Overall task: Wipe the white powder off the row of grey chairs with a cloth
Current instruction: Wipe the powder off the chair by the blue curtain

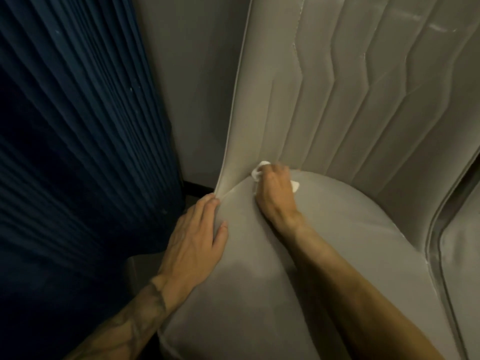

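A grey upholstered chair fills the view, with a rounded seat cushion (324, 255) and a quilted backrest (350, 100). My right hand (275, 193) holds a small white cloth (259, 170) against the crease where seat meets backrest, at the seat's left rear. Part of the cloth also peeks out at the hand's right side. My left hand (194, 235) rests flat on the seat's left edge, fingertips at the lower end of the backrest's piped side seam. Faint white streaks of powder (439, 28) show near the top right of the backrest.
A dark blue pleated curtain (78, 139) hangs close on the left. A grey wall (192, 87) stands behind the chair. The edge of a second grey chair (459, 255) adjoins on the right.
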